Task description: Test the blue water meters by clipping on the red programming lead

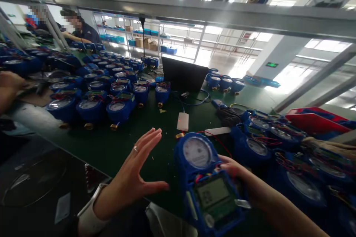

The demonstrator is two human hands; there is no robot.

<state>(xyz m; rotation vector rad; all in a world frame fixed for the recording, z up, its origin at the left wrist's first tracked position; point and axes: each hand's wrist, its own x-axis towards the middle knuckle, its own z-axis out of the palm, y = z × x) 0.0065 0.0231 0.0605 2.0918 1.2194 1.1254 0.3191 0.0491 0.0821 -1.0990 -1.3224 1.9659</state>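
One blue water meter (205,177) is the thing here. It's low and right of centre, long axis running away from the person, with the round dial at the far end and the LCD panel at the near end. The right hand (236,170) grips its right flank with fingers wrapped on the casing, so it's clearly the nearer hand. The left hand (136,174) is just left of the meter, not touching, fingers spread wide and palm turned toward it, above the green bench top (125,144).
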